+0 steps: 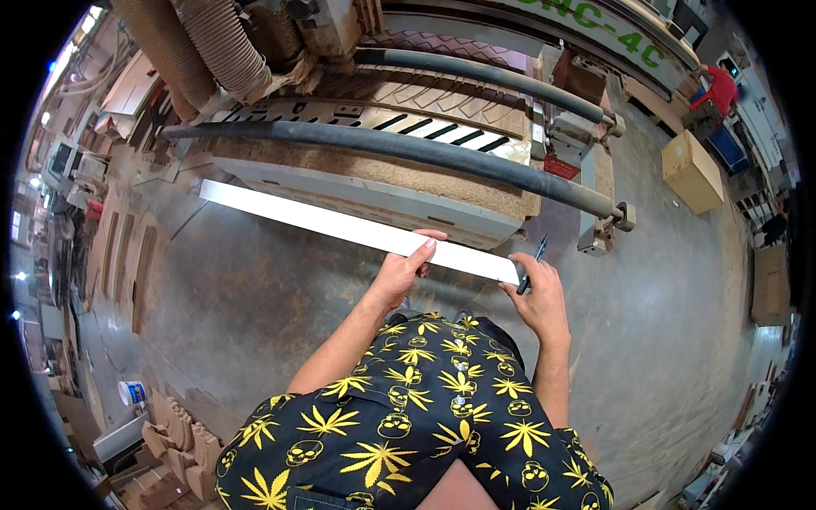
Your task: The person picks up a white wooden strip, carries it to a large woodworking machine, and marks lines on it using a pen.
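A long, narrow white strip spans the space in front of me, its far end reaching out to the left. Around its right half my left hand is closed, thumb on top and fingers underneath. At the strip's right end my right hand pinches the corner between thumb and fingertips. A dark pen or marker is also tucked in the right hand, slanting upward between the fingers. The strip is held above the floor, close to the machine's front edge.
A large cutting machine with black rails stands just ahead. Thick ribbed hoses hang at its left. A cardboard box sits on the floor at right, near a person in red. Wooden boards and a white bucket are at left.
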The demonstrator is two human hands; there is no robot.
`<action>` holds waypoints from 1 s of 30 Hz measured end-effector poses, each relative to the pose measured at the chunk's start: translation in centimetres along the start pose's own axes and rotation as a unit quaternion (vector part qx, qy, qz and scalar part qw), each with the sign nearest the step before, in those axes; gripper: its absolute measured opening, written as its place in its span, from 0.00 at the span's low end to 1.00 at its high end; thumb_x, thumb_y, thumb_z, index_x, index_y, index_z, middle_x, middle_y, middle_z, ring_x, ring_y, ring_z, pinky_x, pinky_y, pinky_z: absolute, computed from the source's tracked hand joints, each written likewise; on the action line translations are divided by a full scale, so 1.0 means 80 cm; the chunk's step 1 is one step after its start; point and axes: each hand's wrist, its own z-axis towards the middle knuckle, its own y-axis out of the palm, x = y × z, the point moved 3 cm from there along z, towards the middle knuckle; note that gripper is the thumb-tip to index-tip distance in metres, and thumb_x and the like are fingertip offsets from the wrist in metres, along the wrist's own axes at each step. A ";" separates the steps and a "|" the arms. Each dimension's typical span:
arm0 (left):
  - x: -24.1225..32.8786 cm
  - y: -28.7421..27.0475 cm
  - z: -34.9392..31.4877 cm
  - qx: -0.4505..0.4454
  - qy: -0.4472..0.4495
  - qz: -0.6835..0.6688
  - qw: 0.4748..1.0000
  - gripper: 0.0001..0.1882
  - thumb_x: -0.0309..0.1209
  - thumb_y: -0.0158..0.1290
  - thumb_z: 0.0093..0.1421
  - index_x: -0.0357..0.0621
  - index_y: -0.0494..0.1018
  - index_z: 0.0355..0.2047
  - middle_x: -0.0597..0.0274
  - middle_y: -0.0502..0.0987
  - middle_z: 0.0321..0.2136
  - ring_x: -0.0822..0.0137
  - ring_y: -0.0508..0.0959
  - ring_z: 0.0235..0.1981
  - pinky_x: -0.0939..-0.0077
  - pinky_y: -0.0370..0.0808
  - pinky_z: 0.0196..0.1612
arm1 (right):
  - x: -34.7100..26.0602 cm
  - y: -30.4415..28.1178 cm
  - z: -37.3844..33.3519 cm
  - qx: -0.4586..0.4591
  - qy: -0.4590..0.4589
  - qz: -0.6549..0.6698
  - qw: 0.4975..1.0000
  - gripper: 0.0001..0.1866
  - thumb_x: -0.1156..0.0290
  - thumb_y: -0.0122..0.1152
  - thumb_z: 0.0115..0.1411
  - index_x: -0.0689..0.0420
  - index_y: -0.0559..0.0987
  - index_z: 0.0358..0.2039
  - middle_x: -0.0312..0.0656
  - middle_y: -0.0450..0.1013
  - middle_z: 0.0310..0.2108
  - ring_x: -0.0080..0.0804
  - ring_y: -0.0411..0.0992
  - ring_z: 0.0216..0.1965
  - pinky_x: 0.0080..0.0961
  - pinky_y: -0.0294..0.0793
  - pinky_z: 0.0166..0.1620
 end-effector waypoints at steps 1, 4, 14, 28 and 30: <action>0.001 0.001 0.001 -0.001 0.000 0.000 1.000 0.16 0.40 0.56 0.71 0.44 0.78 0.51 0.74 0.71 0.28 0.79 0.65 0.27 0.80 0.64 0.30 | 0.000 -0.001 0.001 0.001 0.000 0.000 1.000 0.25 0.68 0.76 0.52 0.51 0.77 0.50 0.45 0.77 0.38 0.51 0.74 0.46 0.43 0.70 0.52; 0.004 0.001 0.005 -0.004 0.000 0.007 1.000 0.16 0.41 0.56 0.71 0.44 0.78 0.51 0.74 0.71 0.28 0.79 0.65 0.27 0.80 0.64 0.30 | 0.001 -0.002 0.004 0.028 -0.032 0.004 0.999 0.26 0.66 0.77 0.52 0.52 0.77 0.51 0.45 0.75 0.35 0.50 0.72 0.41 0.43 0.70 0.46; 0.003 0.003 0.014 -0.010 -0.002 0.004 1.000 0.16 0.41 0.56 0.70 0.44 0.78 0.51 0.73 0.71 0.29 0.78 0.65 0.28 0.79 0.65 0.31 | 0.004 -0.007 0.010 0.014 -0.001 0.008 1.000 0.26 0.69 0.77 0.51 0.50 0.77 0.50 0.46 0.78 0.39 0.53 0.74 0.47 0.45 0.70 0.52; 0.005 -0.002 0.013 0.000 -0.001 0.015 1.000 0.16 0.41 0.56 0.71 0.44 0.78 0.51 0.73 0.70 0.27 0.79 0.65 0.27 0.79 0.64 0.30 | 0.003 -0.001 0.014 0.005 -0.005 0.007 1.000 0.26 0.68 0.77 0.52 0.51 0.77 0.50 0.46 0.78 0.40 0.53 0.74 0.48 0.44 0.71 0.52; 0.006 -0.001 0.012 0.000 0.001 0.012 1.000 0.16 0.41 0.56 0.71 0.44 0.78 0.51 0.73 0.70 0.27 0.79 0.65 0.27 0.80 0.64 0.30 | 0.004 0.000 0.015 0.010 -0.011 0.007 1.000 0.25 0.68 0.77 0.51 0.51 0.77 0.50 0.46 0.78 0.40 0.53 0.74 0.48 0.44 0.71 0.52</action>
